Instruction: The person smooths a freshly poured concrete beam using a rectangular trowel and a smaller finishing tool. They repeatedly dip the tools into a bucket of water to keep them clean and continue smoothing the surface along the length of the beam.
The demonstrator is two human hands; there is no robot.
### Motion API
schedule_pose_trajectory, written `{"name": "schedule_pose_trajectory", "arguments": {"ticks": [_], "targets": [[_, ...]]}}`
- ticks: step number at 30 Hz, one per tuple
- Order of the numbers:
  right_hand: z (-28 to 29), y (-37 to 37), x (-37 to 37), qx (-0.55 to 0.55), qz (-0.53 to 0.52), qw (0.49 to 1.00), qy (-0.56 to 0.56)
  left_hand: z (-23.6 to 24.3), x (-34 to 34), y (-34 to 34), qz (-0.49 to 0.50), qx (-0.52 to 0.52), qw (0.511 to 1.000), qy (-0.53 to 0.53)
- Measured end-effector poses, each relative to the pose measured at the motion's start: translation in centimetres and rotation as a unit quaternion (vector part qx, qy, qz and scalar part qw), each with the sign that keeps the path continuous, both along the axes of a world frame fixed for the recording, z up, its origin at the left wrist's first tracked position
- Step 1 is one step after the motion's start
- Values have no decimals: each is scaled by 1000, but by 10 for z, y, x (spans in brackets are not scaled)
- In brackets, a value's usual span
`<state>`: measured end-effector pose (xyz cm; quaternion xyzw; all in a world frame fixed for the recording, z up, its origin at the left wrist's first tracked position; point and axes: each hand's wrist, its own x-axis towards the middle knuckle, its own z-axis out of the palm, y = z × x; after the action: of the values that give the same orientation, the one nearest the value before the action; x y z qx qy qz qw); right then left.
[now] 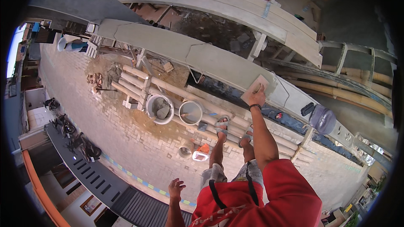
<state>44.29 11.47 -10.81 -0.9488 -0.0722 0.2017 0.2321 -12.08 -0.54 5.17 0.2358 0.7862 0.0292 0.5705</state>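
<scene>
The plastering float (255, 90), a flat square board, lies pressed face down on the wet grey top of a long concrete beam (176, 48), towards the beam's right end and close to its near edge. The right hand (257, 97) has its grip closed round the handle on the float's back, with a dark band at the wrist. The right arm reaches out almost straight from the red-shirted shoulder, forward and slightly leftward, over the person's own legs.

The left hand (176, 187) hangs low by the left side with the fingers spread loose and nothing in it, well apart from the beam.

The person's sandalled feet (222, 125) stand on a scaffold of bamboo poles (168, 86) that runs along the beam's near side. Two buckets sit on the poles to the left of the feet: a pale bucket (159, 108) with grey mortar in it, and just beside it a second bucket (190, 112). On the beam to the right of the float rests a dark cap (322, 119). Beyond the beam, long pale planks (219, 2) span the far side. Far below lies a brick-paved street (105, 117).
</scene>
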Motion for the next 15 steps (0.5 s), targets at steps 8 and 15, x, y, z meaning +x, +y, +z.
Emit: {"name": "schedule_pose_trajectory", "arguments": {"ticks": [8, 15], "targets": [[14, 114, -104, 127, 254, 958, 33, -5, -20, 5, -30, -10, 999, 5], [34, -5, -38, 121, 33, 992, -34, 6, 33, 39, -29, 50, 998, -36]]}}
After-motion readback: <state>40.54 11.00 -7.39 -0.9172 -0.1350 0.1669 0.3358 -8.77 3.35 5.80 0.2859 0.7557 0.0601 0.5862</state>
